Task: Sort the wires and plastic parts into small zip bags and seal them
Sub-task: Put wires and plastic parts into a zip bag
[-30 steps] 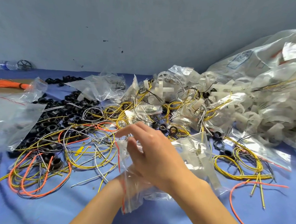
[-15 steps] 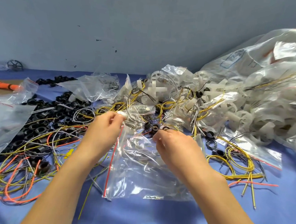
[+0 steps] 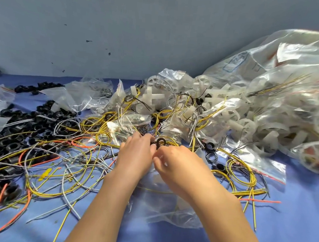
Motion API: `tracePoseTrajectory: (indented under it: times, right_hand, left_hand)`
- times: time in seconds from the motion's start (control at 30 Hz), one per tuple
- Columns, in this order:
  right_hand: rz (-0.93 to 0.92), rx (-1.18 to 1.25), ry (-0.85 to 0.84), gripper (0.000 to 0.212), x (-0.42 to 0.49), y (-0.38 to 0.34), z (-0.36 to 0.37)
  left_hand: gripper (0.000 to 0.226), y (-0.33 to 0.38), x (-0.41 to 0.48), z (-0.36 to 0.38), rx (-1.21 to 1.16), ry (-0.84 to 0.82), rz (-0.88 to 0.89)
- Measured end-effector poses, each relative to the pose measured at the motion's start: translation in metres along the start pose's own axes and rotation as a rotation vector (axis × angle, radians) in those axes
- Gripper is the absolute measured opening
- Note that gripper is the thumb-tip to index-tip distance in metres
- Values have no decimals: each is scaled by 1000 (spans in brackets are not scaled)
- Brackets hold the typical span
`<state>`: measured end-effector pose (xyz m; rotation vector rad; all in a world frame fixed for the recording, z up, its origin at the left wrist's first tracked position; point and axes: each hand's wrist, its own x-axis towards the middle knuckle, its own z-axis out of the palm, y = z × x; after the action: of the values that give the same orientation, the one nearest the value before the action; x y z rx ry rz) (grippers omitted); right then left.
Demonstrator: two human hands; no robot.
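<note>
Two hands meet over one clear zip bag [image 3: 167, 210], which lies flat on the blue bench [image 3: 298, 234], middle of its width and toward the near edge. A few wires and pale parts show through the film. The left hand [image 3: 135, 157] and right hand [image 3: 178, 167] sit side by side at the bag's far edge, fingers curled, fingertips touching, both pinching the film there. The exact line of the closure is hidden beneath them.

Just beyond the fingertips lies a black ring [image 3: 161, 142], resting among yellow wire. To the right of the bag, a yellow wire coil [image 3: 240, 172] lies on the bench, near but apart from the right forearm. Loose wires [image 3: 60, 170], yellow, grey and orange, spread tangled from the bag toward the left edge. A pile of black plastic parts [image 3: 22, 122] occupies the left side further back. White plastic parts [image 3: 268, 124], many in clear bags, are heaped at the far right corner against the grey wall [image 3: 124, 24]. Smaller clear bags [image 3: 77, 96] lie along the far edge.
</note>
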<state>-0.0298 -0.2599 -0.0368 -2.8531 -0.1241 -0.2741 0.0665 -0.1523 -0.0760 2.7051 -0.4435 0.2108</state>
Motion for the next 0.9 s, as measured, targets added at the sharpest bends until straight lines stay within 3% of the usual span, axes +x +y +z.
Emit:
tracePoseTrajectory:
  times: [0.1,0.17,0.3,0.4,0.47,0.7,0.8,0.9]
  right_hand:
    - [8,25,-6,26,-1,0,-1]
    - [11,26,-12,27,-2,0,-1]
    - [11,4,-33,27,0,-3,0]
    - [-3,-24,-24,27,1,-7,0]
    - [-12,-35,-19,27,1,-9,2]
    - [-45,-78,38,25,-3,-18,12]
    - [-74,-52,41,29,-1,-23,13]
    - [-135,-24,47,36,3,-28,15]
  left_hand:
    - [28,-2,-3,-4,-39,138,19]
    - [25,-8,-6,-18,-188,222,-10]
    - [23,-42,-14,-56,-510,297,-231]
    - [21,-67,-35,-75,-758,185,-453]
    - [18,-80,-52,-76,-728,73,-494]
    - [7,-90,-90,-81,-620,-303,-270]
    - [2,-80,-94,-87,-628,-313,-179]
    - [2,-71,-97,-93,-813,-353,-202]
